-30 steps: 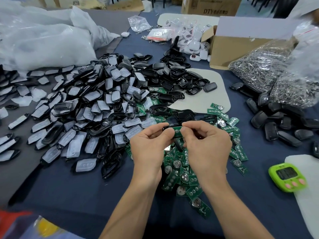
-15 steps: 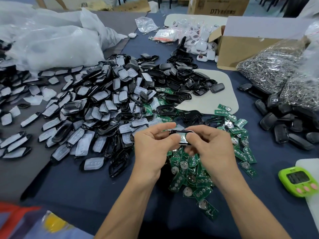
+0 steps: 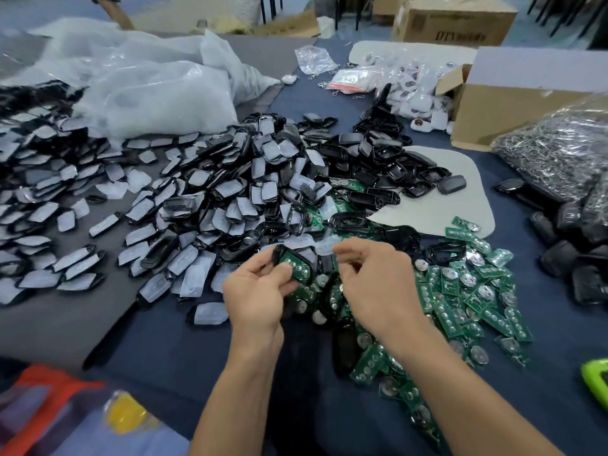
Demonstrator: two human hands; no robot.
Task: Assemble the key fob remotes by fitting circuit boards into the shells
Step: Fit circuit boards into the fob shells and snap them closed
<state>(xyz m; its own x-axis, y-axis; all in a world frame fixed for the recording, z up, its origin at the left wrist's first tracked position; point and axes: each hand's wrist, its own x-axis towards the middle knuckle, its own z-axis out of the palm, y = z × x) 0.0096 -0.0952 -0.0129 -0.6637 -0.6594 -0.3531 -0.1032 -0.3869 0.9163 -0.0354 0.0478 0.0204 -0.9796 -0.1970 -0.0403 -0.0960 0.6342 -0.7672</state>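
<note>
A cardboard box [image 3: 454, 24] far beyond the right grip [image 3: 378, 284] bears blurred black print beginning "DTY"; the rest is unreadable.

Shell heap [image 3: 214, 199] left of circuit boards [image 3: 460, 301]; cardboard box [image 3: 493, 116] behind, right.

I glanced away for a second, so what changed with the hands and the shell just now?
The right hand let go of the shell and drew off rightward; the left hand alone holds it, green board facing up. The heaps of parts stayed put.
</note>
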